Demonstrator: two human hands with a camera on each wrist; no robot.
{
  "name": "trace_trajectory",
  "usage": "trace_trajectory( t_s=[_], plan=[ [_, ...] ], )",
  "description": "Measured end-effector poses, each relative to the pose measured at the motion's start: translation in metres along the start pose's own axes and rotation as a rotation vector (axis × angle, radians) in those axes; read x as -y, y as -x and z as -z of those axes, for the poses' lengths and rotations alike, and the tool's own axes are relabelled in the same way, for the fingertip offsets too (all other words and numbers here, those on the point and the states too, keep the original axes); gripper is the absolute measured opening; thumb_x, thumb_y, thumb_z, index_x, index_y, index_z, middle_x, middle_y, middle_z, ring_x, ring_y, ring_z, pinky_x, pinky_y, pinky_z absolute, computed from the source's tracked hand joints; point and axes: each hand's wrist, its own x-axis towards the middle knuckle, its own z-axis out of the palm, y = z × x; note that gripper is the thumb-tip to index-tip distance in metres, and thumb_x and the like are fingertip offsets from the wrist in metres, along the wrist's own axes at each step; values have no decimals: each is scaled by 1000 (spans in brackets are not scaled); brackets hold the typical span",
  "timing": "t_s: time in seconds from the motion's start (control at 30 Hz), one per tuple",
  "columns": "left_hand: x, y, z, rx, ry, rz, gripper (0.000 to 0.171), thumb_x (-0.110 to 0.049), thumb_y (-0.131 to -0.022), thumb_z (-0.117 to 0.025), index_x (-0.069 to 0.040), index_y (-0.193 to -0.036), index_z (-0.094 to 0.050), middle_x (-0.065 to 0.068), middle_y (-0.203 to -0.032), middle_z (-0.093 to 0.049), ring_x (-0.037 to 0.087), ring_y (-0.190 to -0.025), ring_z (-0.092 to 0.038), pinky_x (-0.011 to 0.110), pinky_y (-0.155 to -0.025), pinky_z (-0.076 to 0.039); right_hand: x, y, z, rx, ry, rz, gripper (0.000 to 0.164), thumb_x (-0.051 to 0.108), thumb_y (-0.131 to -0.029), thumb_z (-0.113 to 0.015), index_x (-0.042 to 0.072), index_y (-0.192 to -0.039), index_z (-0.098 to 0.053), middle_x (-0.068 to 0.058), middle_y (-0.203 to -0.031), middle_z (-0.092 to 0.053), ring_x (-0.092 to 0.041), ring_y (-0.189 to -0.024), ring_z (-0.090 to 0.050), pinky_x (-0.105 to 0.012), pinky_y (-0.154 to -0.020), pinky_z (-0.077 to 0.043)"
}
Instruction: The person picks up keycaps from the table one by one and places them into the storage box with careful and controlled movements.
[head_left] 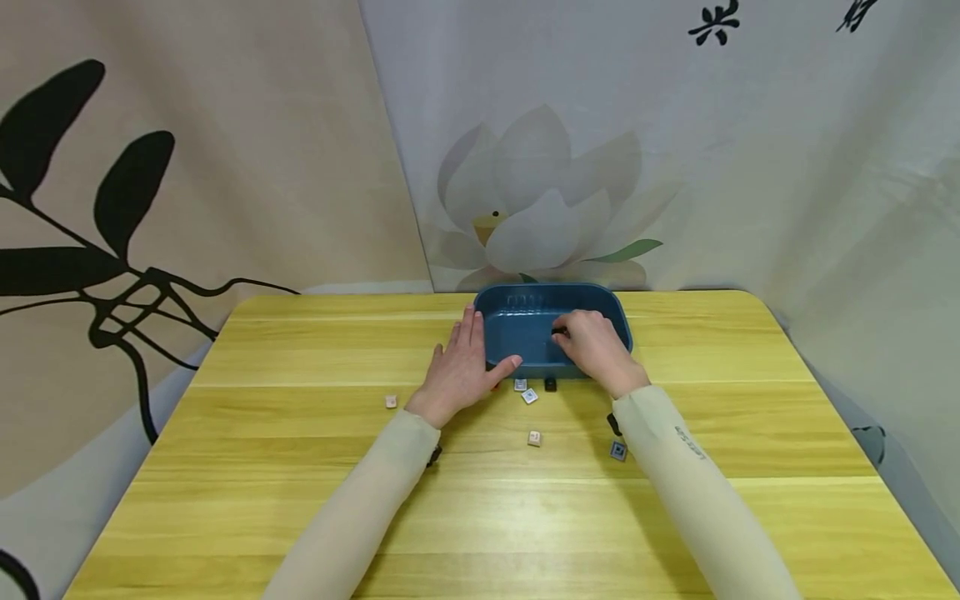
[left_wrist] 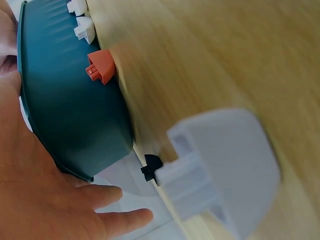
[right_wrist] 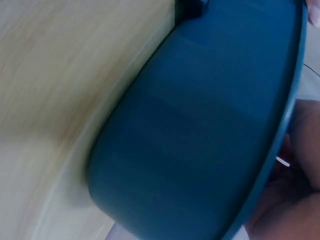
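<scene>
A dark blue rectangular tub point(head_left: 540, 371) stands at the back of the table. My left hand point(head_left: 459, 377) rests against its left rim, fingers straight and thumb spread along the front. Over the tub's right half, my right hand point(head_left: 598, 346) pinches a small black keycap point(head_left: 559, 332). In the right wrist view that hand is partly behind the tub wall point(right_wrist: 190, 125), and the keycap is hard to make out. By the tub's front wall lie an orange keycap point(left_wrist: 102, 66), two pale keycaps point(head_left: 529, 396) and a black keycap point(head_left: 551, 385).
Other keycaps lie loose on the wooden table point(head_left: 480, 517): a pale one point(head_left: 534, 438) in front, another pale one point(head_left: 391, 402) at left, a grey-blue one point(head_left: 618, 451) by the right sleeve. A printed curtain point(head_left: 300, 167) hangs behind the table.
</scene>
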Motion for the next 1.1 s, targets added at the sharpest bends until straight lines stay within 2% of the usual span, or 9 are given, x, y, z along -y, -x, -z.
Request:
trace_trajectory(
  t_s=[0.2, 0.43, 0.67, 0.9, 1.1],
  plan=[
    [0, 1, 1, 1, 9, -4, 111, -79, -96, -42, -2, -165, -3, 12, -173, 7, 37, -157, -15, 66, -118, -25, 0, -6, -5, 51, -16, -33, 23, 11, -101, -68, 0, -119, -76, -16, -117, -74, -31, -105, -70, -46, -91, -57],
    [0, 0, 0, 8, 15, 0, 111, -79, -96, -42, -3, -165, -2, 11, -174, 8, 37, -158, -15, 66, -118, -25, -1, -11, -7, 76, -10, -30, 22, 12, -101, -68, 0, -117, -77, -16, -115, -75, -30, -98, -70, -45, -87, -58],
    [-1, 0, 0, 9, 9, -5, 111, -80, -96, -41, -2, -165, -2, 12, -174, 7, 36, -158, -15, 66, -118, -26, -4, -11, -8, 81, 5, -20, 29, 13, -100, -70, -2, -125, -73, -19, -124, -72, -35, -113, -68, -49, -97, -55],
    [-2, 0, 0, 9, 16, -17, 111, -79, -96, -40, -2, -165, -2, 12, -173, 7, 37, -157, -15, 67, -117, -26, -4, -3, -4, 11, 5, -54, 36, 22, -103, -68, 3, -133, -70, -19, -133, -67, -36, -114, -67, -51, -94, -55],
    [-1, 1, 1, 5, 24, -12, 111, -79, -96, -41, -2, -165, -2, 12, -173, 8, 37, -158, -15, 67, -118, -25, -2, 12, 3, -88, 38, -13, 36, 29, -104, -66, 7, -132, -70, -16, -138, -63, -36, -119, -64, -55, -96, -54]
  ],
)
